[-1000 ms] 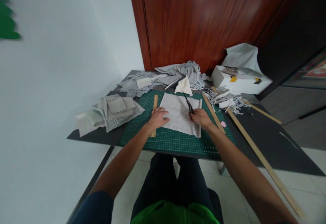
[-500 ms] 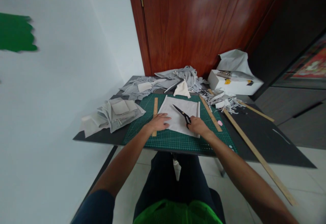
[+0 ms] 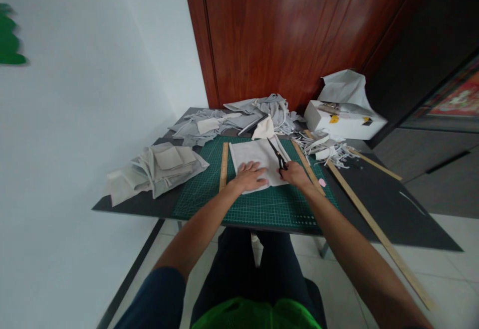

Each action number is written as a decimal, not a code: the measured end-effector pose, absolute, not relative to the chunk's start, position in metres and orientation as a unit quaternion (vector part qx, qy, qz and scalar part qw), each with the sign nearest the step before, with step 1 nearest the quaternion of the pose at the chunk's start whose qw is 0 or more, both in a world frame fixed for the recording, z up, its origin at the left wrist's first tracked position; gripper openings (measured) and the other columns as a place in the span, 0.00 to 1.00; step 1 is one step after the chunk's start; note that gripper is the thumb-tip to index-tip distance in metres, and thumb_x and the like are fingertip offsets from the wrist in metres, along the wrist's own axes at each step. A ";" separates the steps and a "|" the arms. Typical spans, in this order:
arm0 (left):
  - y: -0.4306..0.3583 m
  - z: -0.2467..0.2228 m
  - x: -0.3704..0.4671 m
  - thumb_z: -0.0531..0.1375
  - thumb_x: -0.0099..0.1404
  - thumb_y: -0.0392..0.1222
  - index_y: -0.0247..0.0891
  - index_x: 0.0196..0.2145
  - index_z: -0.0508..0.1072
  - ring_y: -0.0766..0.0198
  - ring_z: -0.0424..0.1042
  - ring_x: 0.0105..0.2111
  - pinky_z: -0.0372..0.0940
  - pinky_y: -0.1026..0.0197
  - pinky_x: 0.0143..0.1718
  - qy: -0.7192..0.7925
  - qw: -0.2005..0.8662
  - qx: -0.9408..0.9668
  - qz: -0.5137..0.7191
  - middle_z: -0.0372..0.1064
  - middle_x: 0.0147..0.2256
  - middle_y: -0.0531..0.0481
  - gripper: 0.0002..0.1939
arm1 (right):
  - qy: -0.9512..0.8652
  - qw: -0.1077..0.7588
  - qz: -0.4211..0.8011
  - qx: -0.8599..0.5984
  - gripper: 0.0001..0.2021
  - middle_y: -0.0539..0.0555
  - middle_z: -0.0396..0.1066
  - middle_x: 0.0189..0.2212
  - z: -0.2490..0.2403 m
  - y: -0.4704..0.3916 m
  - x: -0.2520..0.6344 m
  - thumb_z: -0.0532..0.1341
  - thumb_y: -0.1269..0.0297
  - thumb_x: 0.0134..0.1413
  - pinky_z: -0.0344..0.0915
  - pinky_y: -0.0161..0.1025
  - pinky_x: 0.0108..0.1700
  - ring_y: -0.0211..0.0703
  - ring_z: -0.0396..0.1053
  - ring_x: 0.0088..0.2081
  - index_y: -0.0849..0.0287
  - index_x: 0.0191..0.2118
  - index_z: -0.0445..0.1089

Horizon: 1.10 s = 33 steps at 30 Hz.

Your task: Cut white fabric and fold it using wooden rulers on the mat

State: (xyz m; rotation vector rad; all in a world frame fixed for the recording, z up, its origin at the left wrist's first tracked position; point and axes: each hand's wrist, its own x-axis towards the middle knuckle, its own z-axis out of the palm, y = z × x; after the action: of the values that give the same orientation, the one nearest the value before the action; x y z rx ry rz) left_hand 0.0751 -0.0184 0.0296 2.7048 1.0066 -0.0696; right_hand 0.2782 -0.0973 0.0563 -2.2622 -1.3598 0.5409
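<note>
Black scissors (image 3: 276, 153) and pale cloth (image 3: 258, 153) on a green cutting mat (image 3: 262, 212)
The left grip (image 3: 251, 176) lies spread on the cloth; the right grip (image 3: 295, 173) holds the scissors by the handles, blades pointing away from the body; a wooden strip (image 3: 223, 167) lies on either side of the cloth; on the dark bench (image 3: 406, 214), folded fabric (image 3: 172, 165) sits left of the mat, a white box (image 3: 342, 123) at the far right

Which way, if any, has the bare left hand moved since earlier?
Yes, rightward: the left hand overlapped the leftmost pale wooden ruler; now it lies right of it, on light-grey cloth.
</note>
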 end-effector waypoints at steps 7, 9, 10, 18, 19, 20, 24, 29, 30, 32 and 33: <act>-0.002 0.033 0.101 0.52 0.74 0.65 0.51 0.74 0.59 0.42 0.42 0.78 0.39 0.33 0.75 0.352 0.133 0.927 -0.019 0.46 0.78 0.47 0.36 | -0.310 0.489 0.474 -0.664 0.08 0.55 0.75 0.23 0.055 -0.104 0.260 0.67 0.71 0.61 0.71 0.32 0.29 0.40 0.73 0.26 0.60 0.29 0.72; 0.000 0.037 0.097 0.55 0.75 0.60 0.50 0.72 0.64 0.44 0.46 0.77 0.42 0.36 0.75 0.351 0.130 0.927 0.013 0.50 0.77 0.47 0.32 | -0.276 0.509 0.520 -0.628 0.10 0.55 0.74 0.23 0.059 -0.110 0.253 0.66 0.71 0.63 0.71 0.32 0.28 0.39 0.71 0.24 0.60 0.29 0.71; 0.000 0.040 0.092 0.56 0.74 0.57 0.48 0.70 0.67 0.46 0.49 0.76 0.45 0.39 0.75 0.357 0.128 0.925 0.035 0.53 0.76 0.46 0.30 | -0.262 0.511 0.538 -0.616 0.10 0.55 0.74 0.23 0.062 -0.114 0.249 0.64 0.70 0.64 0.71 0.32 0.27 0.39 0.71 0.24 0.60 0.29 0.71; -0.019 0.071 0.033 0.65 0.69 0.50 0.36 0.46 0.84 0.50 0.81 0.48 0.72 0.57 0.49 0.538 0.166 0.823 0.077 0.83 0.44 0.40 0.17 | -0.251 0.496 0.628 -0.545 0.14 0.55 0.72 0.23 0.070 -0.144 0.205 0.59 0.67 0.71 0.69 0.33 0.25 0.38 0.70 0.22 0.60 0.30 0.69; -0.024 0.070 0.030 0.66 0.68 0.53 0.36 0.45 0.85 0.50 0.81 0.46 0.72 0.58 0.45 0.539 0.179 0.821 0.065 0.83 0.43 0.40 0.18 | -0.251 0.492 0.634 -0.541 0.15 0.55 0.72 0.23 0.070 -0.146 0.198 0.59 0.67 0.71 0.69 0.33 0.25 0.38 0.69 0.22 0.61 0.29 0.69; -0.029 0.069 0.028 0.68 0.67 0.55 0.37 0.45 0.85 0.50 0.82 0.46 0.72 0.59 0.43 0.536 0.187 0.822 0.055 0.83 0.42 0.41 0.19 | -0.250 0.489 0.639 -0.539 0.15 0.55 0.72 0.22 0.070 -0.149 0.192 0.59 0.67 0.71 0.69 0.33 0.25 0.38 0.69 0.22 0.61 0.29 0.69; -0.045 0.057 0.031 0.69 0.64 0.56 0.39 0.44 0.86 0.47 0.82 0.50 0.73 0.59 0.44 0.538 0.186 0.821 0.044 0.84 0.44 0.40 0.19 | -0.243 0.478 0.644 -0.546 0.16 0.54 0.70 0.21 0.066 -0.161 0.171 0.58 0.66 0.71 0.67 0.33 0.24 0.37 0.68 0.21 0.60 0.28 0.68; -0.051 0.052 0.033 0.69 0.63 0.53 0.39 0.47 0.86 0.43 0.80 0.54 0.74 0.57 0.48 0.560 0.178 0.808 0.049 0.82 0.49 0.37 0.20 | -0.238 0.471 0.645 -0.553 0.16 0.53 0.70 0.21 0.054 -0.181 0.159 0.60 0.65 0.68 0.66 0.32 0.24 0.36 0.67 0.20 0.60 0.26 0.68; -0.051 0.052 0.032 0.68 0.63 0.52 0.39 0.47 0.86 0.43 0.80 0.54 0.74 0.57 0.48 0.557 0.180 0.810 0.049 0.82 0.50 0.37 0.19 | -0.236 0.470 0.645 -0.554 0.15 0.53 0.70 0.21 0.051 -0.185 0.158 0.61 0.65 0.67 0.66 0.32 0.23 0.37 0.67 0.20 0.60 0.26 0.68; -0.053 0.054 0.031 0.67 0.64 0.46 0.38 0.49 0.84 0.43 0.80 0.54 0.74 0.57 0.49 0.550 0.178 0.814 0.056 0.82 0.50 0.37 0.18 | -0.232 0.469 0.645 -0.558 0.15 0.54 0.70 0.20 0.046 -0.191 0.157 0.61 0.64 0.67 0.66 0.32 0.23 0.37 0.68 0.20 0.59 0.26 0.67; -0.054 0.054 0.030 0.66 0.65 0.43 0.37 0.52 0.82 0.44 0.80 0.54 0.74 0.57 0.49 0.551 0.172 0.815 0.061 0.82 0.51 0.37 0.19 | -0.231 0.468 0.644 -0.560 0.15 0.55 0.70 0.20 0.044 -0.192 0.157 0.60 0.64 0.67 0.67 0.32 0.23 0.38 0.68 0.20 0.59 0.26 0.67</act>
State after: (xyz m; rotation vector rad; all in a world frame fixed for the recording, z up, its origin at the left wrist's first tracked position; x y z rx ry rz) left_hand 0.0299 -0.0543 0.0543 2.3117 1.5626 0.1735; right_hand 0.1568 -0.1925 0.0436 -1.3725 -0.5659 1.5793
